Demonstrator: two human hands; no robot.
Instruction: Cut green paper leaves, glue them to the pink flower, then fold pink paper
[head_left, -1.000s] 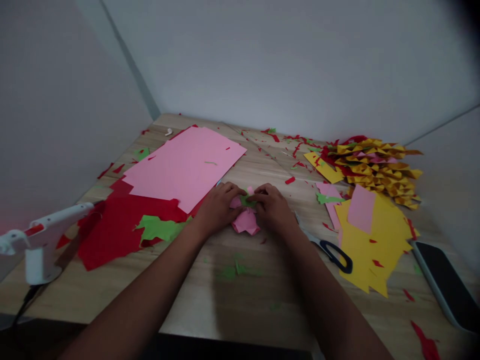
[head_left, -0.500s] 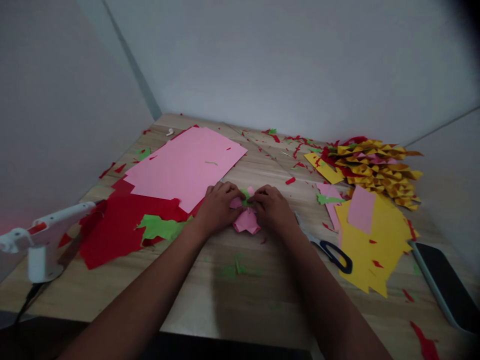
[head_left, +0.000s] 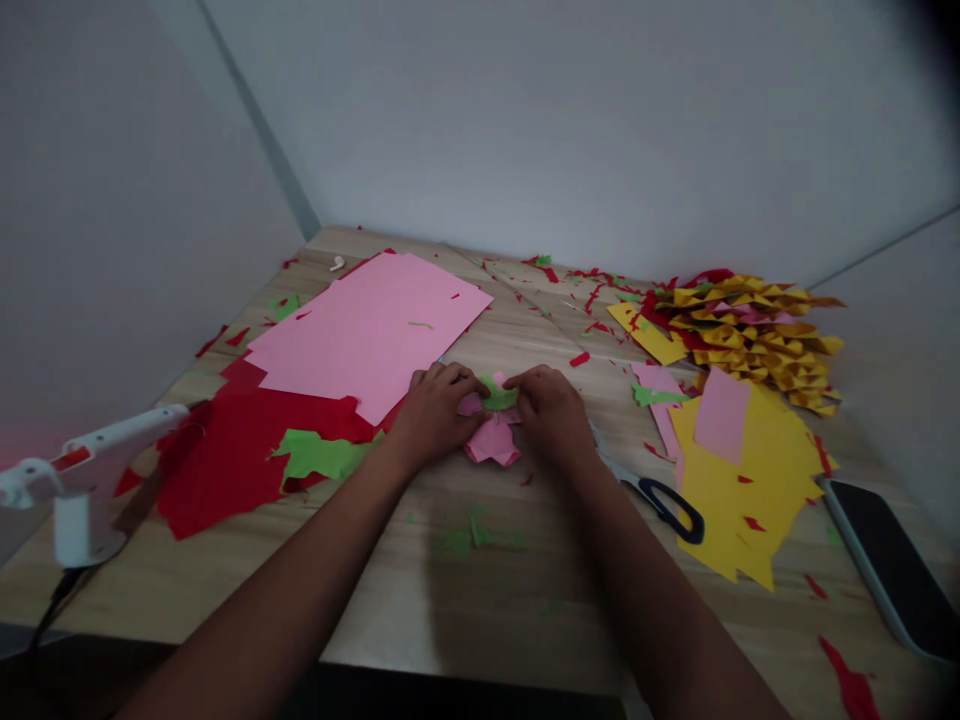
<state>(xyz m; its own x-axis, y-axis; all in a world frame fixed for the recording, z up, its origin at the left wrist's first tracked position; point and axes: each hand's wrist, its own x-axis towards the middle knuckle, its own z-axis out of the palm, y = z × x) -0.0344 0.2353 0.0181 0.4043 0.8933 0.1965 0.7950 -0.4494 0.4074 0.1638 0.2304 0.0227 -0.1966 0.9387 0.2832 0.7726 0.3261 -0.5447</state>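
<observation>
My left hand (head_left: 442, 415) is closed, its fingertips on the left part of a small pink paper cutout (head_left: 493, 441) with folded, petal-like edges. A small piece of green paper (head_left: 498, 396) lies across the top of the cutout, between my two hands. My right hand (head_left: 553, 418) is closed too, its thumb and forefinger at the right end of the green paper. Some of the cutout is hidden behind the fingers. Just right of my right wrist lie scissors (head_left: 664, 505) with dark handles.
Large pink sheets (head_left: 367, 335) lie over red paper (head_left: 262, 460) on the left, beside a white glue gun (head_left: 120, 430). To the right are yellow sheets (head_left: 742, 500), a folded yellow paper piece (head_left: 757, 335) and a phone (head_left: 892, 570). Scraps litter the wooden table (head_left: 390, 620).
My right hand has shifted slightly to the right, and its fingers have drawn away from the middle. More of the green paper shows. My left hand has hardly moved.
</observation>
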